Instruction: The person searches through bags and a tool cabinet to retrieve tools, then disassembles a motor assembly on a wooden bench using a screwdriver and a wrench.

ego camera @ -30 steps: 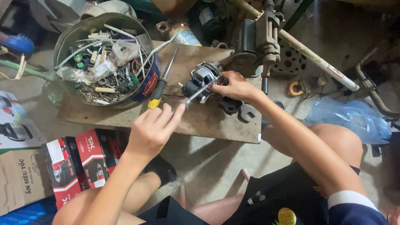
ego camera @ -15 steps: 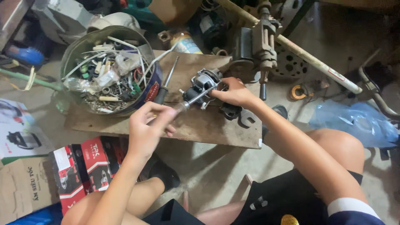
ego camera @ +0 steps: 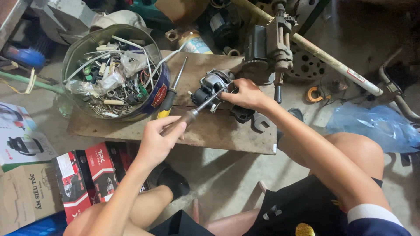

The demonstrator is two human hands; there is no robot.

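The person sits low over a worn wooden board (ego camera: 218, 131) that lies on the concrete floor, so the work is right between the knees. The small motor (ego camera: 212, 87) rests near the board's far edge, toward its right end. The right hand (ego camera: 245, 94) is clamped around the motor's right side, grip closed on it, which looks meant to keep it from turning or sliding. The left hand (ego camera: 155, 142) has its grip closed around the dark handle of a screwdriver (ego camera: 199, 109), whose shaft slants up and right so the tip meets the motor's face; whether it sits in a screw head is too small to tell. A second screwdriver (ego camera: 173, 94) with a yellow and black handle lies idle just beside the motor, along the round tin (ego camera: 164, 89) full of screws and scraps at the board's far left corner. An open spanner (ego camera: 261, 123) lies near the right edge, just below the holding hand
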